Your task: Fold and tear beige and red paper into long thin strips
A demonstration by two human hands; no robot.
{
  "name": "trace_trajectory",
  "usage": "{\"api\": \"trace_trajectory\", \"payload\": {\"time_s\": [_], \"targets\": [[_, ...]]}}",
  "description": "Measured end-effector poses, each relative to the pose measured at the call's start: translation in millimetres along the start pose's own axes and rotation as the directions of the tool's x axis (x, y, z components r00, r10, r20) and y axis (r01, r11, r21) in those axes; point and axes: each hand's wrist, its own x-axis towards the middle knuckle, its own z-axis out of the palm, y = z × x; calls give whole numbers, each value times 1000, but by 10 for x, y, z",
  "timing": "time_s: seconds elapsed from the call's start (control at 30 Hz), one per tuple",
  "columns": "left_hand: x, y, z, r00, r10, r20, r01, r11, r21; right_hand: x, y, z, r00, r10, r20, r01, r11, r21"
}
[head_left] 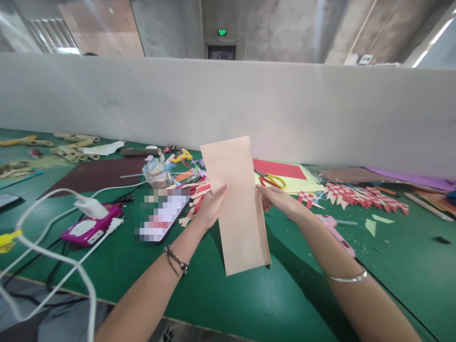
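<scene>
A tall folded sheet of beige paper [238,204] is held upright above the green table [292,294]. My left hand [211,207] grips its left edge at mid height, thumb on the front. My right hand [276,199] pinches the right edge at about the same height. A beaded bracelet is on my left wrist and a silver bangle on my right forearm.
Red-and-white woven paper strips [363,196] lie at right, scissors [270,180] on yellow and red sheets behind the paper. A phone [164,214], a pink device [89,229] with white charger cables, a pink glue gun [333,228] and a white partition wall [320,118] surround the spot.
</scene>
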Motion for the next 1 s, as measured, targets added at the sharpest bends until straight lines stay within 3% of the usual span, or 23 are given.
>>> {"api": "trace_trajectory", "payload": {"time_s": [0.33, 0.57, 1.0], "targets": [[42, -12, -64, 995, 89, -43, -88, 996, 19, 25, 35, 67, 996, -84, 34, 87, 992, -88], [41, 89, -55, 988, 41, -149, -49, 998, -50, 81, 155, 45, 993, -113, 34, 117, 983, -140], [47, 92, -11, 975, 90, -205, -105, 992, -63, 62, 74, 66, 997, -70, 26, 71, 996, -51]]}}
